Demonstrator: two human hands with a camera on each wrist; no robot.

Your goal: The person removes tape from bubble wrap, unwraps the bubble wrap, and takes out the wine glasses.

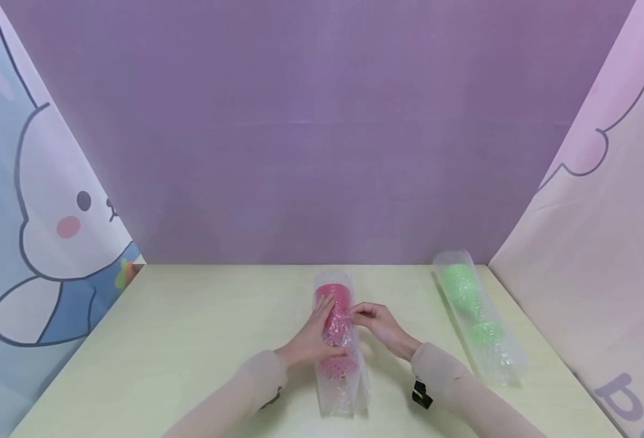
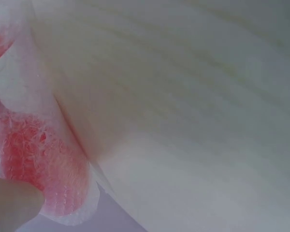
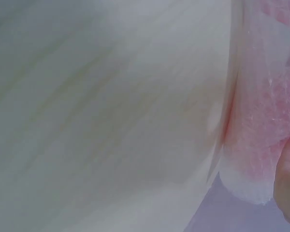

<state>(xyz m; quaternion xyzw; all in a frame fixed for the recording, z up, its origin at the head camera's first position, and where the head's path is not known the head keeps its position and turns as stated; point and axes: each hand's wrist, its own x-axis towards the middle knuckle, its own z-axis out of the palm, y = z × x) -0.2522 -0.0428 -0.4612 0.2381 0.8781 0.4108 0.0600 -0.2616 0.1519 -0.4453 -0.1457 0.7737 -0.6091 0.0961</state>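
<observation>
A pink object in bubble wrap [image 1: 337,331] lies lengthwise on the table in the head view. The wrap blurs its shape, so its kind cannot be told. My left hand [image 1: 313,337] rests on it from the left, fingers spread over the upper pink part and thumb lower down. On the other side, my right hand [image 1: 383,328] pinches the right edge of the bubble wrap [image 1: 363,389] between thumb and fingers. The left wrist view shows the wrapped pink end [image 2: 48,169] beside a fingertip. In the right wrist view, the thumb touches the film [image 3: 256,140].
A similar green object in bubble wrap [image 1: 483,322] lies at the right of the pale table [image 1: 190,340]. A purple panel [image 1: 322,134] stands at the table's back edge, with printed cloths [image 1: 64,182] on both sides.
</observation>
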